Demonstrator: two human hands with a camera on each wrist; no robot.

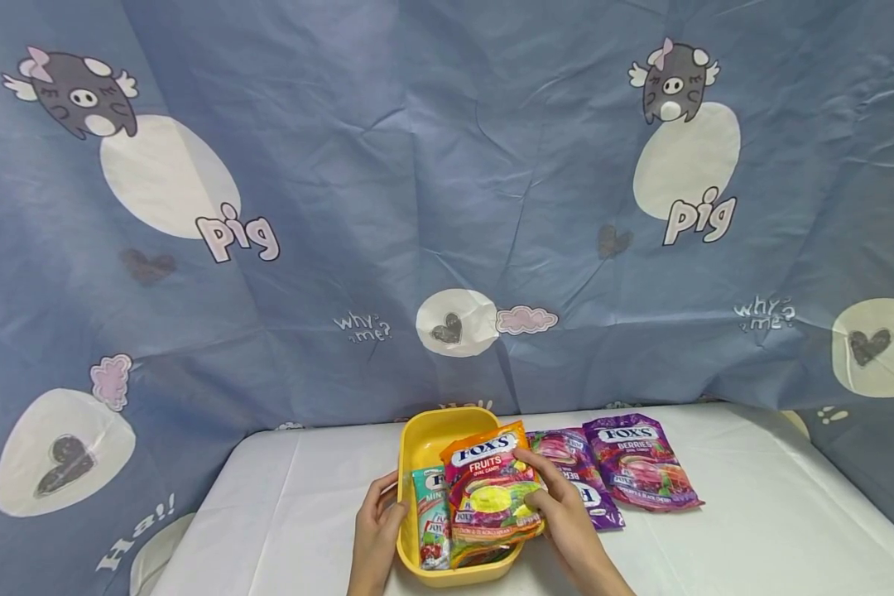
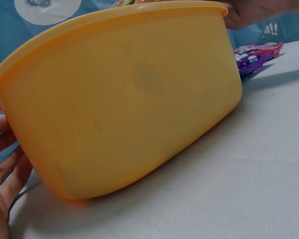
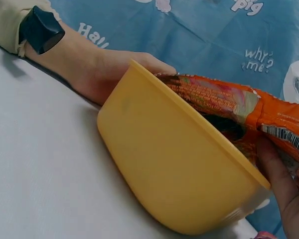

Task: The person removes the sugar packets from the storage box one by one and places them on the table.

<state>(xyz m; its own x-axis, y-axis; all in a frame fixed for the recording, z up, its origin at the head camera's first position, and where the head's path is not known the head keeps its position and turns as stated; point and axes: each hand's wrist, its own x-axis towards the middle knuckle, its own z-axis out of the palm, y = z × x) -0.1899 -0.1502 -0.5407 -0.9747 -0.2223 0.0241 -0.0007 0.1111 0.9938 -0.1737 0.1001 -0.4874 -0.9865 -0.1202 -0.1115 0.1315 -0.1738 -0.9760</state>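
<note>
Fox's Fruits candy bag (image 1: 492, 490) lies tilted over the yellow tub (image 1: 426, 430) and its right rim, pinched by the fingers and thumb of the right hand (image 1: 564, 515). The left hand (image 1: 377, 523) grips the tub's left side. A Fox's mint bag (image 1: 430, 523) sits inside; two Fox's Berries bags (image 1: 644, 465) lie right, on the white counter (image 1: 298, 513).

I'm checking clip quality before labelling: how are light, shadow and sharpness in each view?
Head: bright, fairly even light, large lettering on the orange-topped candy bag readable; left wrist: dimmer, soft shadow on the table along the base of the tub; right wrist: also dimmer, shadow beside the tub, small print on the bag too soft to read.
</note>
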